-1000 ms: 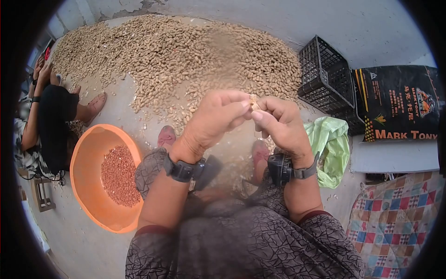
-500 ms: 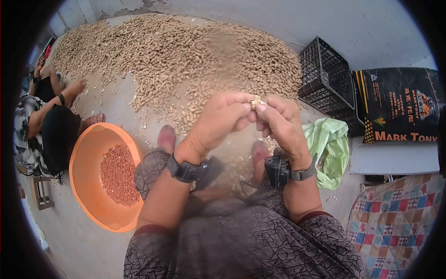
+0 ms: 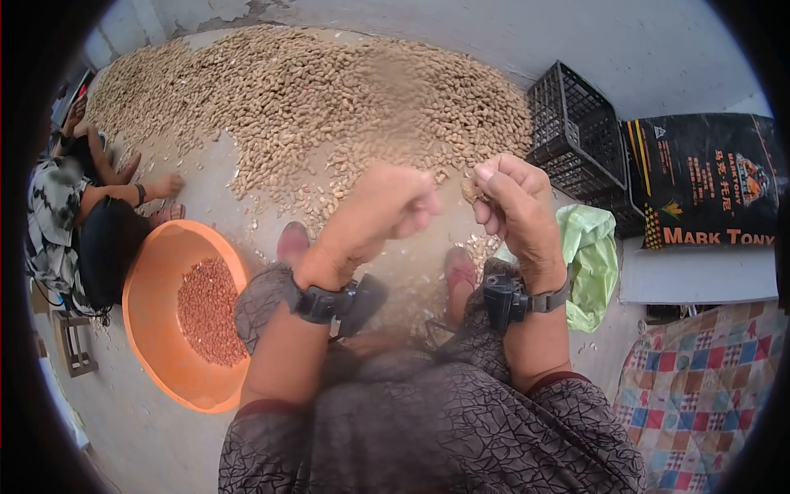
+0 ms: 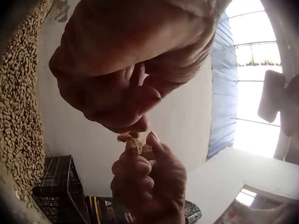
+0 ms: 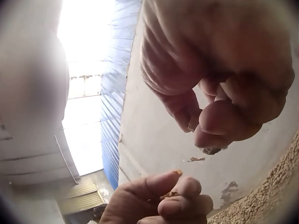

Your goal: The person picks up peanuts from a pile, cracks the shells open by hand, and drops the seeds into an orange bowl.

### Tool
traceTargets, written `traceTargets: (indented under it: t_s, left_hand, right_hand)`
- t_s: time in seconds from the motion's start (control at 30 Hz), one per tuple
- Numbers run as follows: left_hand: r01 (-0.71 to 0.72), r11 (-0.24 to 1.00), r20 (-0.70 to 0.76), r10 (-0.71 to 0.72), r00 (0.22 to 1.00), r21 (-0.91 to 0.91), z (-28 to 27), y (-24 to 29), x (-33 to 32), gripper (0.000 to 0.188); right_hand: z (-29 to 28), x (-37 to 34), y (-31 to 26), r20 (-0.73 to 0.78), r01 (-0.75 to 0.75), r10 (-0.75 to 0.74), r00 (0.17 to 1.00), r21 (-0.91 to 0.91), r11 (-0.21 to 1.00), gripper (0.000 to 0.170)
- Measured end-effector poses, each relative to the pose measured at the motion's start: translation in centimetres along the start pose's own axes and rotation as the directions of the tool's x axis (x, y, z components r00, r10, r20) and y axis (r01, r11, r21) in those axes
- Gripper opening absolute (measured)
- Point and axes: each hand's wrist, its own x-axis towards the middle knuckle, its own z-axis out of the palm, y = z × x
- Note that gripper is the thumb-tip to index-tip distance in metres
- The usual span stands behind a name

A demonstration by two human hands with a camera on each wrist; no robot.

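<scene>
My right hand [image 3: 518, 193] pinches a cracked peanut shell [image 3: 471, 190] between thumb and fingers, above the floor near the pile. Its pale, ragged pieces [image 4: 135, 145] stick out past the fingertips in the left wrist view. My left hand [image 3: 378, 206], blurred in the head view, is a short way to the left with its fingers curled. In the right wrist view, a small reddish-brown peanut bit [image 5: 173, 193] shows between its thumb and fingers; I cannot tell whether it is a kernel or shell. Shelled red peanuts [image 3: 211, 313] lie in an orange basin [image 3: 156, 329] at my left.
A large heap of unshelled peanuts [image 3: 329, 90] spreads along the wall. Black crates [image 3: 572, 123], a black printed sack [image 3: 699, 181] and a green bag [image 3: 592, 263] are at the right, above a patchwork cloth [image 3: 699, 395]. Another person [image 3: 107, 222] sits at the left beside the basin.
My hands have come apart from the shell they both held: the left moved left, the right moved slightly right with the shell. The other person's arm has reached out toward the floor.
</scene>
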Motion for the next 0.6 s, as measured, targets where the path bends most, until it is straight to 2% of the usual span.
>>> traceTargets:
  t_s: [0.1,0.17,0.23,0.3,0.37,0.4,0.47,0.6]
  left_hand:
    - [-0.047,0.995,-0.073,0.041,0.997,-0.089,0.3,0.5,-0.4,0.022]
    - [-0.196,0.978,-0.038,0.194,0.98,-0.067,0.3,0.6,-0.4,0.022]
    - [-0.193,0.981,-0.052,0.191,0.98,-0.034,1.1,0.7,-0.4,0.019]
    - [-0.19,0.982,-0.069,0.19,0.979,-0.002,1.5,0.5,-0.3,0.019]
    - [-0.283,0.909,0.042,0.284,0.958,0.307,1.4,-0.1,0.1,0.023]
    - [-0.282,0.909,0.041,0.283,0.958,0.307,1.6,0.0,0.0,0.023]
    - [-0.36,0.881,0.134,0.335,0.933,0.308,2.0,0.3,-0.1,0.022]
    - [-0.39,0.884,0.109,0.375,0.921,0.256,2.4,0.1,-0.1,0.018]
  right_hand:
    - [-0.6,0.0,0.0,0.036,-0.017,0.017,0.999,-0.018,1.0,0.028]
    - [-0.5,0.0,0.4,0.047,-0.036,0.036,0.998,-0.016,0.999,0.03]
    - [0.1,0.2,0.7,0.045,0.005,-0.004,0.999,-0.004,1.0,0.032]
    - [0.1,0.0,0.3,0.068,-0.023,0.023,0.997,-0.004,1.0,0.031]
    - [0.4,0.0,0.2,0.094,-0.052,0.052,0.994,-0.004,0.999,0.029]
    - [0.7,0.0,0.3,0.092,-0.038,0.039,0.995,-0.01,0.999,0.031]
    - [1.3,0.1,0.5,0.091,-0.025,0.026,0.995,-0.015,1.0,0.034]
    - [1.4,0.0,0.3,0.113,-0.044,0.045,0.993,-0.01,0.999,0.029]
